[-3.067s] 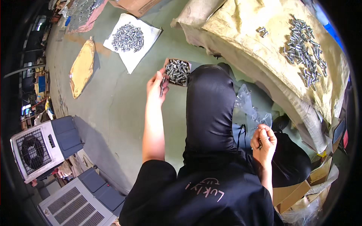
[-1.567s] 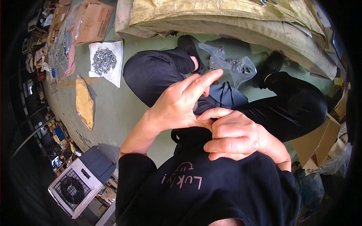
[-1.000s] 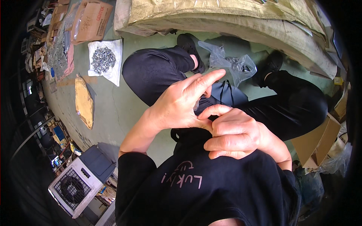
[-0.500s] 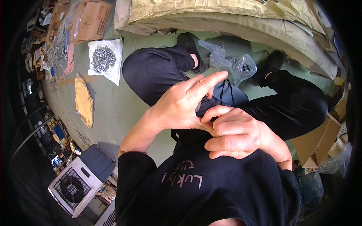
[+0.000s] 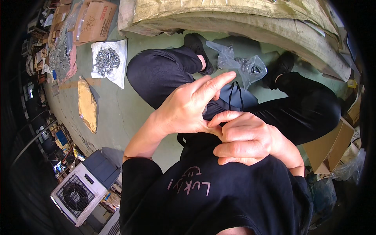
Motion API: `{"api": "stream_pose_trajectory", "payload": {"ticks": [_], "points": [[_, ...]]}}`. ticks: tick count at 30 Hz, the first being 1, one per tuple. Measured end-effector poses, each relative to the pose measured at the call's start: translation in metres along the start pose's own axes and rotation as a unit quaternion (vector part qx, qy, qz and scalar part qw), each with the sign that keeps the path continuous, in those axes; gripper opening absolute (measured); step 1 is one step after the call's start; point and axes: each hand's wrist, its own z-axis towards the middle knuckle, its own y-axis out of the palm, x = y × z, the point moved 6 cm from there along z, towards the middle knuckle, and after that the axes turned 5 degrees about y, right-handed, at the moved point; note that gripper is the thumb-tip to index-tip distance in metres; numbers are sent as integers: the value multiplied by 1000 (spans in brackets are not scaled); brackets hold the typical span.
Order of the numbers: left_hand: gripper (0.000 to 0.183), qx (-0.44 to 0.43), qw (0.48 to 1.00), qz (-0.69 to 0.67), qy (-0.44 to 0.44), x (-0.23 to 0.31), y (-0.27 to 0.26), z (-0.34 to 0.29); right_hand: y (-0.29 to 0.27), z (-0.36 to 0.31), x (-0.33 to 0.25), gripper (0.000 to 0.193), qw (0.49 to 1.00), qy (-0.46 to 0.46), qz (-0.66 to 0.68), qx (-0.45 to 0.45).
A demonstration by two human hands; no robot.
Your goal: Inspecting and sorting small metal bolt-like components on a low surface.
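Grey-green floor (image 5: 113,111) fills the left and centre of the frame. A table (image 5: 219,11) draped in yellowish sheeting curves along the top; a white fan unit (image 5: 74,194) stands lower left. Bright patches (image 5: 28,90) break the dark left edge.

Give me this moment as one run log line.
Left hand: one finger extended, touching right hand | Right hand: curled | Held items: cannot tell | Floor: clear plastic bag between shoes; metal pieces on white sheet

The left hand (image 5: 184,105), forefinger extended, meets the right hand (image 5: 243,138) above the shirt (image 5: 239,196) (a small grey piece (image 5: 205,110) shows by the left palm, mostly hidden). Metal fasteners (image 5: 106,61) lie on a white sheet (image 5: 118,79), well apart.
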Motion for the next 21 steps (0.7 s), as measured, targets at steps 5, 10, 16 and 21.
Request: {"api": "stream_pose_trajectory", "payload": {"ticks": [5, 10, 16, 21], "points": [[84, -14, 998, 56, 34, 5, -1, 1, 2, -2, 0, 15, 999, -16, -34, -7], [84, -35, 997, 68, 17, 5, -3, -1, -15, -8, 5, 12, 992, 73, -61, 88], [83, -13, 993, 87, 75, 6, -1, 2, -23, -13, 25, 11, 941, 312, -76, 104], [79, -75, 988, 134, 36, 4, 1, -1, -15, -14, 37, 12, 903, 425, -29, 49]]}}
